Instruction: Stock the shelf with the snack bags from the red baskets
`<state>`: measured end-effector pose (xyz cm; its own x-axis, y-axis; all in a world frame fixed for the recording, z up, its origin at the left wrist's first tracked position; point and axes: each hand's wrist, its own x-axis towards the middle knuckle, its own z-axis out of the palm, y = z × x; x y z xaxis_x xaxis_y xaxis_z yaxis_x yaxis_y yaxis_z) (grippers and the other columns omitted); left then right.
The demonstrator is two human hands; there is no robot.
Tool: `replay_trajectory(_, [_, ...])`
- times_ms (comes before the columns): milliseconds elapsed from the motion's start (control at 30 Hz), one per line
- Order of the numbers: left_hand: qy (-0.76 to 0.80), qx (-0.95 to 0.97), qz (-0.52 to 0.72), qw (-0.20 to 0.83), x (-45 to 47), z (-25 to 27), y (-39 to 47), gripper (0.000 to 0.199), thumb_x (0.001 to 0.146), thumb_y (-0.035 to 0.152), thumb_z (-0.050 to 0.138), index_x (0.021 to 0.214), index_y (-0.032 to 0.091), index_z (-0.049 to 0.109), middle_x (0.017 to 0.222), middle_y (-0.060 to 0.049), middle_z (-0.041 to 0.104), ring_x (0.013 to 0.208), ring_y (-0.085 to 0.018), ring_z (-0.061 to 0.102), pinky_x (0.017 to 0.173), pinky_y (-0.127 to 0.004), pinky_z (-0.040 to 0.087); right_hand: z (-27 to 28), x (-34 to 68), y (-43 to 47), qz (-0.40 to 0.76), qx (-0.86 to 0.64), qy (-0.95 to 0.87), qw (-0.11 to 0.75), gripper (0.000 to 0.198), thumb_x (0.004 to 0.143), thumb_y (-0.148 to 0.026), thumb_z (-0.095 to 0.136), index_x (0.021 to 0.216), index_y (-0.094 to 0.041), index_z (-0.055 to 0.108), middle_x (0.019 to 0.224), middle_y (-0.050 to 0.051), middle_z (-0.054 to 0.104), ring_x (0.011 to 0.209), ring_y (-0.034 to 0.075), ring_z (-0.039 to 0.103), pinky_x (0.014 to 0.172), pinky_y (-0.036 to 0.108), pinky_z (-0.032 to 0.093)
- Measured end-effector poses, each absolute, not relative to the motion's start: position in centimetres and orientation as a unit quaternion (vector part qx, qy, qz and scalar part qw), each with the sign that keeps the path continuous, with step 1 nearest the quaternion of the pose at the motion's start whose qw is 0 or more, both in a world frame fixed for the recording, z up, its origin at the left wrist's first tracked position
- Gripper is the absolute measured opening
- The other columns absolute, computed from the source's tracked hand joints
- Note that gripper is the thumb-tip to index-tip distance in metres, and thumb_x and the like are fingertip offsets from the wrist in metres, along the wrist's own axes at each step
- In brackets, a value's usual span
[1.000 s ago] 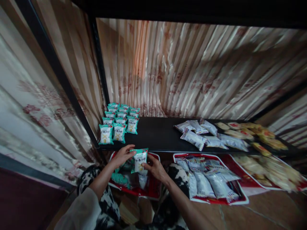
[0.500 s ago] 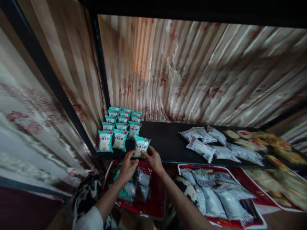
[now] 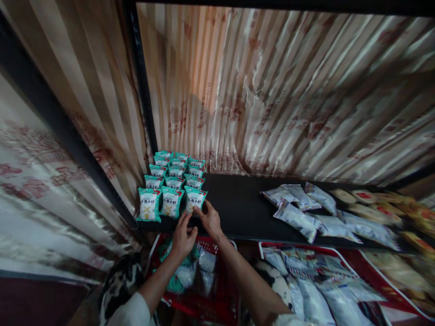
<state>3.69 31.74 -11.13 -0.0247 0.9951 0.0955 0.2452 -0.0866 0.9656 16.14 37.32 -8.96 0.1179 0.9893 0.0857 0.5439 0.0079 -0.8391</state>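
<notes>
A small teal-and-white snack bag [image 3: 195, 199] stands upright at the front of the third row on the black shelf [image 3: 234, 203]. My right hand [image 3: 210, 221] grips its right side, with the thumb across the lower front. At its lower left corner, the fingertips of my left hand [image 3: 183, 237] press against it, and the left thumb sits apart, below. Two matching snack bags [image 3: 171, 202] line up beside it to the left. Behind them, several more snack bags [image 3: 175, 172] stand in close rows reaching toward the back curtain.
Below the shelf, a red basket [image 3: 224, 290] holds teal bags and clear-looking packets. Silver-white packets [image 3: 299, 219] lie loosely farther right on the shelf, with yellowish packs [image 3: 377, 208] beyond. Another red basket [image 3: 263, 245] holds similar silvery packets. A black post [image 3: 141, 77] rises at left.
Both hands have carried the snack bag left and slightly back, from apart at the front edge into line with the other two front bags. The view has shifted a little.
</notes>
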Motion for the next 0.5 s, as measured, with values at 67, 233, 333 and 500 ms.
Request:
replay_trajectory(67, [0.545, 0.576, 0.465, 0.394, 3.6, -11.1, 31.9, 0.049, 0.075, 0.026, 0.051, 0.123, 0.018, 0.050, 0.143, -0.014, 0.035, 0.122, -0.027, 0.047, 0.081, -0.035, 0.056, -8.6, 15.9, 37.5, 0.293, -0.640, -0.603, 0.375, 0.046, 0.077, -0.049, 0.056, 0.113, -0.020, 0.058, 0.098, 0.006, 0.069, 0.088, 0.022, 0.065, 0.075, 0.030, 0.049])
replay_trajectory(233, [0.555, 0.589, 0.456, 0.371, 3.3, -11.3, 32.1, 0.049, 0.076, 0.025, 0.050, 0.124, 0.017, 0.049, 0.144, -0.014, 0.033, 0.120, -0.026, 0.048, 0.083, -0.035, 0.055, -7.8, 15.3, 38.0, 0.276, -0.652, -0.615, 0.347, 0.042, 0.078, -0.048, 0.055, 0.110, -0.019, 0.059, 0.098, 0.007, 0.069, 0.086, 0.022, 0.064, 0.073, 0.029, 0.047])
replay_trajectory(333, [0.558, 0.596, 0.447, 0.366, 3.3, -11.4, 32.2, 0.050, 0.076, 0.024, 0.048, 0.125, 0.015, 0.049, 0.144, -0.016, 0.032, 0.120, -0.027, 0.049, 0.082, -0.035, 0.055, -7.7, 15.1, 38.1, 0.272, -0.655, -0.620, 0.335, 0.041, 0.080, -0.046, 0.054, 0.111, -0.018, 0.059, 0.099, 0.008, 0.069, 0.087, 0.022, 0.064, 0.074, 0.028, 0.046])
replay_trajectory(500, [0.554, 0.603, 0.443, 0.365, 3.2, -11.6, 32.3, 0.051, 0.077, 0.027, 0.047, 0.126, 0.014, 0.048, 0.145, -0.016, 0.031, 0.123, -0.029, 0.046, 0.083, -0.036, 0.055, -8.0, 15.0, 38.3, 0.262, -0.655, -0.627, 0.329, 0.044, 0.081, -0.047, 0.051, 0.111, -0.016, 0.058, 0.097, 0.009, 0.068, 0.086, 0.023, 0.064, 0.073, 0.030, 0.047])
